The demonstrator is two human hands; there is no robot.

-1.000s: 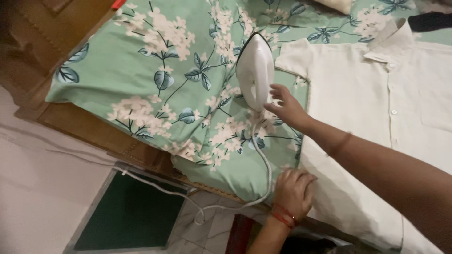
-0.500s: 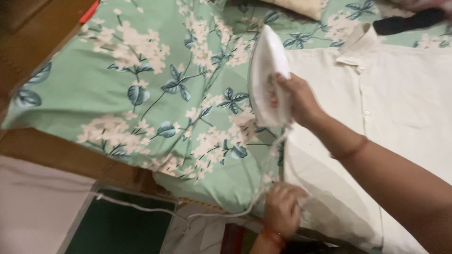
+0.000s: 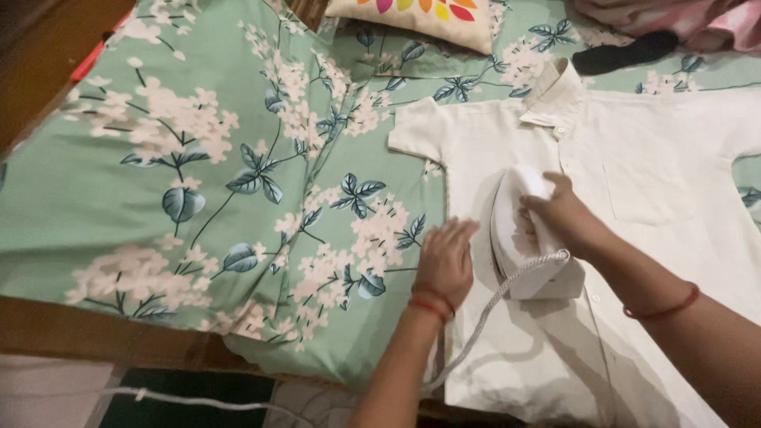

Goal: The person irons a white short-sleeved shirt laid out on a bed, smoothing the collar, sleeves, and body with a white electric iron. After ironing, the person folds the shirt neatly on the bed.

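Half a second ago the white iron (image 3: 529, 234) was tipped up over the green floral bedsheet (image 3: 198, 182); now it sits flat on the white shirt (image 3: 634, 166), and the left hand (image 3: 445, 255) has come up from the cord to the shirt's left edge. Left of the iron, that hand lies palm down with fingers spread flat, gripping nothing, while the braided cord (image 3: 483, 317) trails down from the iron's heel. On the iron's handle, the right hand (image 3: 564, 215) has its fingers wrapped closed, below the shirt's collar.
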